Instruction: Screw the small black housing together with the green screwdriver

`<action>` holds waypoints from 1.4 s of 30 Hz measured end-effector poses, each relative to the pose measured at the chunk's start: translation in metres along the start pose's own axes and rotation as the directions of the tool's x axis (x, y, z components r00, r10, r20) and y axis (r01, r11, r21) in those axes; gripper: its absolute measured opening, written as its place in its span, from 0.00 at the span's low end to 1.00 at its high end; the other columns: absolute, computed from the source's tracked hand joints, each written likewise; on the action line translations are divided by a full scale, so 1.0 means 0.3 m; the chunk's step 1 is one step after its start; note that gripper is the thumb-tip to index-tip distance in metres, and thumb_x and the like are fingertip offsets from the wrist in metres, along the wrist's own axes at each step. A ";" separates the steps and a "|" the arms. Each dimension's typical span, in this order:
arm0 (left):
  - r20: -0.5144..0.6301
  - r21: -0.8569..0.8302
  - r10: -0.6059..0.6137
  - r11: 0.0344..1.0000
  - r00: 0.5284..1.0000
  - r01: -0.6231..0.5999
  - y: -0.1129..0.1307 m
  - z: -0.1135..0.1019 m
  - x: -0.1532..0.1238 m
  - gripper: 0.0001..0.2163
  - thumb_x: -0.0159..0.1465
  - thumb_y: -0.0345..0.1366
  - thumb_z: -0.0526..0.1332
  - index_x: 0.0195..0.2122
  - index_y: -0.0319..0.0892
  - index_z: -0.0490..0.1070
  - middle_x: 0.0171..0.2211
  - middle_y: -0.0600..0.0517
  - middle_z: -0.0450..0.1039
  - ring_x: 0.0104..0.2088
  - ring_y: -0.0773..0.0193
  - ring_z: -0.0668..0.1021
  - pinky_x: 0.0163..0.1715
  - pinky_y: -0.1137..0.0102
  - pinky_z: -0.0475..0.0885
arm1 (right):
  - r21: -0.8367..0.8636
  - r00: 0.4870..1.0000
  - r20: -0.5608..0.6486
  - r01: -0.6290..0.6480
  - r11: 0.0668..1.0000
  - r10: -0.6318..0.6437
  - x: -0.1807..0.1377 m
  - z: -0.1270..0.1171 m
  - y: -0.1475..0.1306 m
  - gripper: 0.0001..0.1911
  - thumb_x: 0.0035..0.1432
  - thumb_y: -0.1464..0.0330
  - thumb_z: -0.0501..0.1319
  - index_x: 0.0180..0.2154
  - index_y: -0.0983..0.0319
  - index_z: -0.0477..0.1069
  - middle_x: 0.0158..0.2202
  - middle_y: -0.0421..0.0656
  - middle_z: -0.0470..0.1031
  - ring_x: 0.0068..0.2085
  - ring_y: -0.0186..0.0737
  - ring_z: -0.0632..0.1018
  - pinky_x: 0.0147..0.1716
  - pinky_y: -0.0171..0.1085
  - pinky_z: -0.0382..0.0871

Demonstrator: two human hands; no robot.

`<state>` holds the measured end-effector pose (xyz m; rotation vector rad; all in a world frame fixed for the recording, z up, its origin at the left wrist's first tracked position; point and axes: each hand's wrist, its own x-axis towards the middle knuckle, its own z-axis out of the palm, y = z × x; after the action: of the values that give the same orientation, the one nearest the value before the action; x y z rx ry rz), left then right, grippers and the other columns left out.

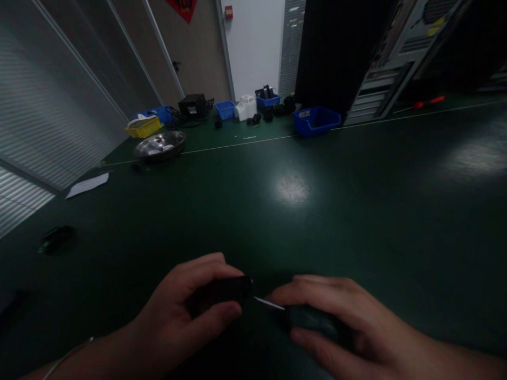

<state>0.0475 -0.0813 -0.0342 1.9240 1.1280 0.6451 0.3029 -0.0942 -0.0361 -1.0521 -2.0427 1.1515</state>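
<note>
Low in the view, my left hand [186, 311] is closed around a small black part [227, 290], thumb under it and fingers over it. My right hand [340, 327] grips a dark-handled screwdriver [312, 319]. Its thin metal shaft [268, 303] points left and meets the end of the black part. Both hands hover just over the dark green table [301, 211], close to its near edge.
Far back on the table stand a blue bin [316, 119], smaller blue bins [225, 109], a yellow bin [144, 126], a metal bowl [159, 145], a white device [245, 107] and a computer case [396, 58]. A paper sheet [87, 184] and a dark object [57, 238] lie left.
</note>
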 end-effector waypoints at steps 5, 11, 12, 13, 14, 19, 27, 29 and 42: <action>-0.013 0.004 0.009 1.000 1.000 -0.009 -0.004 0.001 -0.008 0.08 0.63 0.36 0.64 0.43 0.49 0.77 0.31 0.54 0.74 0.29 0.63 0.75 0.28 0.73 0.67 | -0.010 1.000 0.012 -0.003 1.000 0.003 -0.009 -0.003 0.011 0.23 0.55 0.77 0.64 0.50 0.51 0.77 0.46 0.39 0.84 0.46 0.44 0.83 0.35 0.30 0.78; -0.020 0.001 0.020 1.000 1.000 -0.020 -0.011 0.002 -0.008 0.08 0.63 0.36 0.64 0.43 0.51 0.76 0.32 0.55 0.73 0.30 0.63 0.74 0.27 0.73 0.66 | -0.008 1.000 0.016 0.000 1.000 0.000 0.006 -0.008 0.010 0.24 0.55 0.78 0.64 0.50 0.51 0.77 0.46 0.40 0.84 0.47 0.44 0.83 0.35 0.29 0.78; -0.017 -0.003 0.017 1.000 1.000 -0.017 -0.011 0.002 -0.008 0.08 0.63 0.36 0.64 0.43 0.50 0.76 0.32 0.55 0.73 0.30 0.63 0.75 0.28 0.73 0.67 | -0.008 1.000 0.017 -0.001 1.000 0.001 0.010 -0.006 0.008 0.25 0.55 0.79 0.64 0.51 0.50 0.77 0.46 0.40 0.84 0.47 0.44 0.83 0.35 0.30 0.78; -0.014 -0.004 0.015 1.000 1.000 -0.015 -0.010 0.002 -0.007 0.07 0.63 0.37 0.64 0.43 0.50 0.76 0.32 0.54 0.73 0.30 0.63 0.75 0.28 0.73 0.67 | -0.005 1.000 0.015 0.001 1.000 -0.001 0.012 -0.005 0.006 0.24 0.55 0.79 0.64 0.50 0.51 0.77 0.45 0.40 0.84 0.46 0.44 0.83 0.35 0.30 0.78; -0.012 -0.004 0.015 1.000 1.000 -0.015 -0.009 0.002 -0.006 0.07 0.63 0.37 0.64 0.43 0.50 0.76 0.32 0.54 0.73 0.30 0.63 0.75 0.28 0.73 0.67 | -0.002 1.000 0.014 0.004 1.000 -0.004 0.013 -0.005 0.004 0.24 0.54 0.79 0.63 0.50 0.51 0.77 0.45 0.40 0.84 0.46 0.44 0.83 0.35 0.30 0.78; -0.019 0.004 0.026 1.000 0.999 -0.026 -0.003 0.003 -0.001 0.08 0.63 0.35 0.65 0.43 0.51 0.76 0.31 0.55 0.72 0.28 0.65 0.74 0.25 0.74 0.65 | 0.003 1.000 -0.001 0.008 1.000 -0.008 0.002 -0.008 -0.007 0.25 0.55 0.79 0.63 0.50 0.50 0.77 0.46 0.40 0.84 0.46 0.44 0.83 0.34 0.30 0.79; -0.089 -0.082 -0.104 0.992 0.991 0.097 -0.006 0.013 -0.018 0.14 0.60 0.37 0.68 0.47 0.55 0.73 0.33 0.57 0.74 0.27 0.65 0.75 0.26 0.75 0.69 | 0.012 1.000 -0.002 0.000 1.000 0.000 -0.003 0.001 -0.002 0.23 0.55 0.78 0.64 0.50 0.50 0.77 0.45 0.40 0.84 0.46 0.43 0.83 0.33 0.29 0.78; -0.120 -0.086 -0.051 0.995 0.991 0.041 -0.010 0.011 -0.018 0.16 0.60 0.34 0.68 0.48 0.59 0.72 0.34 0.58 0.75 0.29 0.66 0.76 0.28 0.76 0.70 | 0.007 1.000 0.003 -0.002 1.000 0.002 -0.001 -0.004 -0.003 0.22 0.56 0.77 0.64 0.49 0.51 0.77 0.45 0.40 0.84 0.45 0.43 0.84 0.34 0.29 0.78; -0.014 -0.125 0.188 0.974 0.982 -0.188 -0.015 0.008 0.006 0.13 0.65 0.38 0.66 0.51 0.52 0.77 0.33 0.55 0.77 0.31 0.67 0.76 0.32 0.77 0.69 | 0.064 1.000 -0.004 0.022 0.998 -0.022 -0.003 -0.004 -0.003 0.19 0.57 0.73 0.67 0.49 0.49 0.78 0.43 0.38 0.85 0.45 0.42 0.83 0.38 0.29 0.78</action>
<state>0.0479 -0.0794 -0.0393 1.9351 0.8903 0.8018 0.3039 -0.0948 -0.0349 -0.9977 -1.9966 1.1948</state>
